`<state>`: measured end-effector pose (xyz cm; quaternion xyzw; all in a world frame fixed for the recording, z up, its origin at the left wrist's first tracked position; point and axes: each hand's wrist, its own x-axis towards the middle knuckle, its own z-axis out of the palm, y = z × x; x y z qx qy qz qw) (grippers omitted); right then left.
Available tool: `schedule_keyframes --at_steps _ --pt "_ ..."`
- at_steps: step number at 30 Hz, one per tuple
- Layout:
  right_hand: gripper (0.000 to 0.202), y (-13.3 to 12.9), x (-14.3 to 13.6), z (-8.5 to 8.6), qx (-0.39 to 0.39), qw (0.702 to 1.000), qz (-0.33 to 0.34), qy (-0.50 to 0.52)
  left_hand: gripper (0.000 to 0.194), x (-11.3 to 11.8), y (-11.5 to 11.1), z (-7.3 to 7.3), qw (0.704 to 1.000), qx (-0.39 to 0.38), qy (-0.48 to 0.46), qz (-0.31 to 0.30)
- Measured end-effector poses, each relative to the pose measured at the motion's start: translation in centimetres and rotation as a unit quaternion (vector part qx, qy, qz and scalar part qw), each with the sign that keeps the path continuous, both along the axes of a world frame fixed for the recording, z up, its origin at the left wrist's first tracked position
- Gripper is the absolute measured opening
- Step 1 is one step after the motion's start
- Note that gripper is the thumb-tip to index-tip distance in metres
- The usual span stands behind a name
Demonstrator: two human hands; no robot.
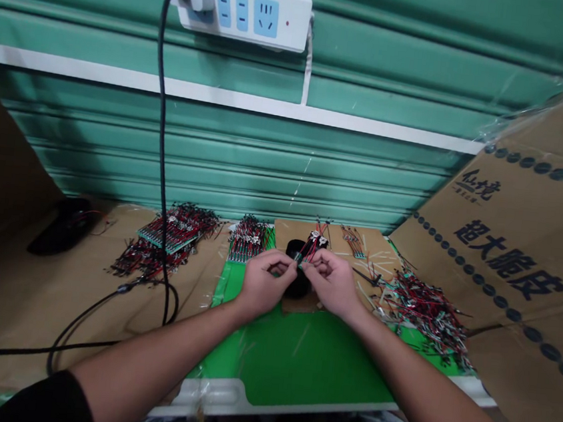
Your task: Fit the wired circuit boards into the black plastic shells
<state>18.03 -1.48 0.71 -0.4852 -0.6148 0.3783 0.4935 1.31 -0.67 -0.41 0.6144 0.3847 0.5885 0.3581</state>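
My left hand [268,278] and my right hand [332,282] meet over the front of the table, fingertips pinched together. Between them is a small green circuit board strip [301,257] with red and black wires, largely covered by the fingers. Just below the fingertips, a black rounded object [296,289] rests on a piece of cardboard; its kind is unclear. Behind the right fingers stand wired parts with pale metal pieces [317,237]. Left of my hands lies a row of wired boards [249,240].
Piles of wired boards lie at left [173,233] and right [434,314]. A black cable [161,151] hangs from the white power strip [242,9] down to the table. A printed cardboard sheet [523,256] stands at right. The green tabletop [310,368] has a white edge.
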Motion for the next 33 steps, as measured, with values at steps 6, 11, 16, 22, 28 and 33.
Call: schedule_keyframes --at_steps 6,11,16,22,28,33 --pt "0.024 0.2 0.6 0.2 0.022 1.0 -0.014 -0.007 0.015 0.0 0.6 -0.2 0.998 -0.051 -0.041 0.013" --pt "0.019 0.2 1.0 0.3 0.032 0.999 -0.016 -0.024 0.017 -0.1 0.8 -0.3 0.993 -0.093 -0.068 0.009" --pt "0.016 0.2 1.2 0.4 0.031 0.999 -0.014 -0.02 0.019 0.0 0.7 0.0 0.992 -0.087 -0.088 -0.006" --pt "0.026 0.1 1.3 0.7 0.008 1.0 -0.008 0.009 0.018 0.1 0.4 0.0 0.989 -0.095 -0.106 -0.034" --pt "0.029 0.3 1.4 0.2 -0.004 1.0 0.012 0.006 0.014 -0.1 0.2 0.1 0.989 -0.093 -0.095 -0.059" --pt "0.03 0.4 1.4 0.0 0.013 1.0 0.015 -0.019 0.013 -0.1 0.2 0.1 0.989 -0.09 -0.093 -0.07"
